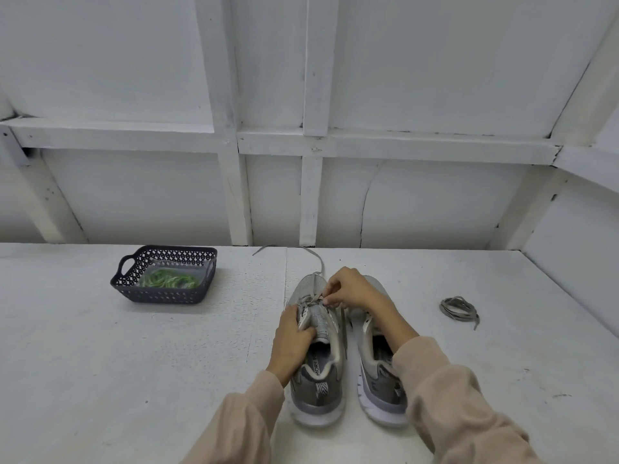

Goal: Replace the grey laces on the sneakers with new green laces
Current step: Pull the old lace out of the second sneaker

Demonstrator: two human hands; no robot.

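Two grey sneakers stand side by side on the white table, heels toward me. My left hand [292,339] grips the left sneaker [318,380] by its tongue and side. My right hand [351,289] pinches the grey lace [316,262] at the lower eyelets of that shoe; the lace's loose end trails off past the toe. The right sneaker [378,373] lies partly under my right forearm and shows no lace. A coiled grey lace [459,309] rests on the table to the right. Green laces [169,279] lie in a clear bag inside the basket.
A dark perforated plastic basket [134,259] with handles sits at the back left of the table [134,363]. A white panelled wall rises right behind the table's far edge.
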